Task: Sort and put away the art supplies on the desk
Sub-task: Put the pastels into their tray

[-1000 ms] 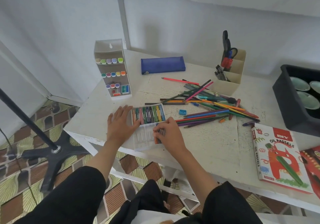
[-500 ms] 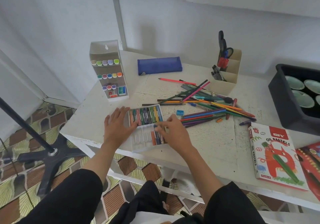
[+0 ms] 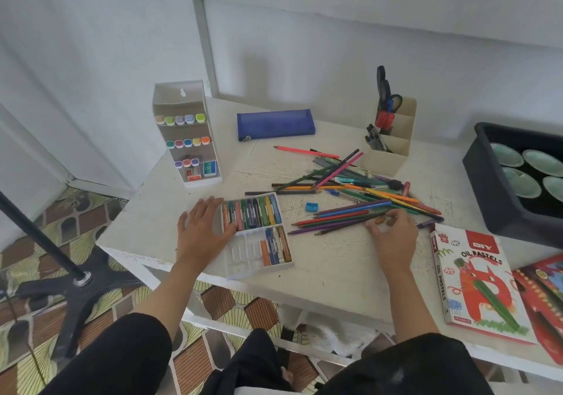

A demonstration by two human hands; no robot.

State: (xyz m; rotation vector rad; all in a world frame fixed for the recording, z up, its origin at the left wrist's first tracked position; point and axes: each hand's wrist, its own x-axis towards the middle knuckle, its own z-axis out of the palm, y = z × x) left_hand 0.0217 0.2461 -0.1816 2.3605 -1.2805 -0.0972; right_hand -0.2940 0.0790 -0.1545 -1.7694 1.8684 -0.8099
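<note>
A clear plastic pastel tray point(image 3: 243, 257) lies near the desk's front edge, its far row full of oil pastels and its near row holding a few at the right. My left hand point(image 3: 202, 230) rests flat against the tray's left side, fingers apart. My right hand point(image 3: 394, 231) hovers over a small orange pastel piece point(image 3: 380, 220) beside the near end of a scattered pile of coloured pencils point(image 3: 350, 193). Its fingers curl around the piece, and I cannot tell whether they touch it.
A blue sharpener point(image 3: 311, 207) lies between tray and pencils. A marker rack point(image 3: 187, 135), a blue pencil case point(image 3: 275, 124) and a beige holder with scissors point(image 3: 391, 138) stand farther back. An oil pastels box point(image 3: 478, 282) and a black bin point(image 3: 493, 187) occupy the right.
My right hand left the tray's near row and moved right to the orange piece by the pencils. My left hand stayed against the tray.
</note>
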